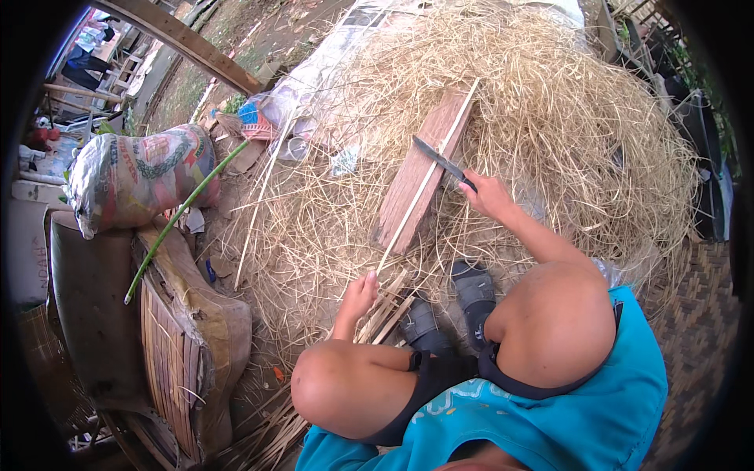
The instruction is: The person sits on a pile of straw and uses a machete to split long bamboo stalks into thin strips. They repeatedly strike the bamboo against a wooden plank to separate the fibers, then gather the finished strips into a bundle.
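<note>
A long pale bamboo strip lies lengthwise along a reddish-brown wooden board. My left hand is closed around the strip's near end, just off the board's lower edge. In my right hand is a knife with a dark handle, gripped from the right side. Its blade points up and left and crosses over the strip near the board's upper middle. Whether the edge presses into the strip cannot be made out.
Curly shavings heap up beyond and right of the board. Split strips lie by my feet. Leftward are a stuffed sack, a green bamboo stalk and a worn seat. Woven matting covers the right side.
</note>
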The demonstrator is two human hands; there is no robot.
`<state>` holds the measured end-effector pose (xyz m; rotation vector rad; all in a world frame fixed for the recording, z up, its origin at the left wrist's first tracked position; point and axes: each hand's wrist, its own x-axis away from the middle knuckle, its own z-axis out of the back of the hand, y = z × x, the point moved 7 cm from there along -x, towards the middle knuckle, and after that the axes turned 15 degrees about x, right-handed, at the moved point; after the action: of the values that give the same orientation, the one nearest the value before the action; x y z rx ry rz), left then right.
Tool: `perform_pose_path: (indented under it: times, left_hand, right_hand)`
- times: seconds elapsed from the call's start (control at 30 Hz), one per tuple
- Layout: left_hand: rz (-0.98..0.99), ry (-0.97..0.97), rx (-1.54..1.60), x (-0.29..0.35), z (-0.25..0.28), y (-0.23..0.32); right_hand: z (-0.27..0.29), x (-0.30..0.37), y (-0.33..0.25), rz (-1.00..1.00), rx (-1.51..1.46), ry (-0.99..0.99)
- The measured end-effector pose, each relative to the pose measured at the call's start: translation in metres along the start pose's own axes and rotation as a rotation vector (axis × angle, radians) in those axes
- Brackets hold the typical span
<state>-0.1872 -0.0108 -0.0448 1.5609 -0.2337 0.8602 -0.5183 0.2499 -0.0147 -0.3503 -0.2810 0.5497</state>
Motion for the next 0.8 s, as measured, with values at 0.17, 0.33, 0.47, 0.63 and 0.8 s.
perform_pose_path:
  times: [0.17, 0.33, 0.47, 0.63, 0.8]
  left_hand:
    - [-0.320, 0.002, -0.177, -0.045, -0.011, 0.017]
    - [-0.203, 0.048, -0.314, 0.000, -0.003, 0.012]
    - [-0.315, 0.101, -0.335, 0.005, -0.003, 0.032]
    - [-0.047, 0.091, -0.263, 0.040, 0.021, -0.004]
    - [-0.216, 0.100, -0.242, 0.028, 0.023, 0.004]
  right_hand:
    - [-0.008, 0.047, -0.099, 0.551, 0.188, -0.180]
    - [0.011, 0.011, -0.009, 0.152, 0.099, -0.008]
    - [-0.035, 0.060, -0.080, 0.503, 0.074, -0.097]
    - [-0.001, 0.008, -0.016, 0.190, 0.156, -0.038]
    - [-0.021, 0.026, -0.041, 0.517, 0.193, -0.039]
